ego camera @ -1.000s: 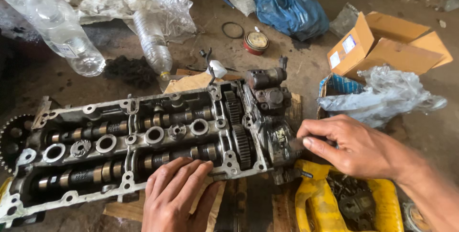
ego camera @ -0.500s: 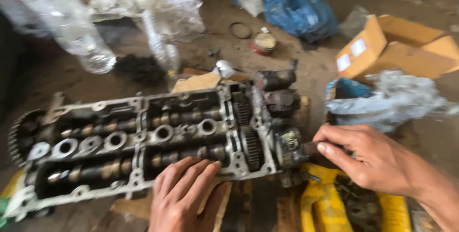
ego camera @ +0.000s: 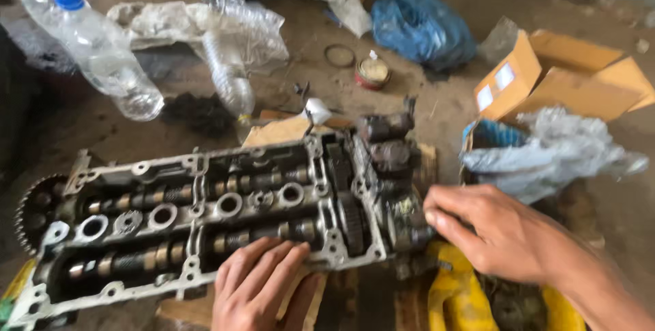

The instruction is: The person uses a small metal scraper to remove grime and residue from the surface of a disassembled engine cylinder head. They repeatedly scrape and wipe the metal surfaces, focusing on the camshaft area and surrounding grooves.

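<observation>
Head view: the cylinder head (ego camera: 205, 222), camshafts exposed, lies on the dirt floor (ego camera: 450, 109) with its long axis running left to right, toothed sprocket (ego camera: 31, 211) at the far left. The right hand (ego camera: 501, 235) is nearer its right end, fingers curled against the greasy fitting (ego camera: 406, 225) there. The left hand (ego camera: 263, 290) rests flat, fingers extended, on the near edge.

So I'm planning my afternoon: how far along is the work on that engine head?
Done: cylinder head lies uncovered, camshafts exposed. In hand: left hand presses its near edge; right hand touches the end fitting. Left: camshafts and end gears remain in place.
</observation>
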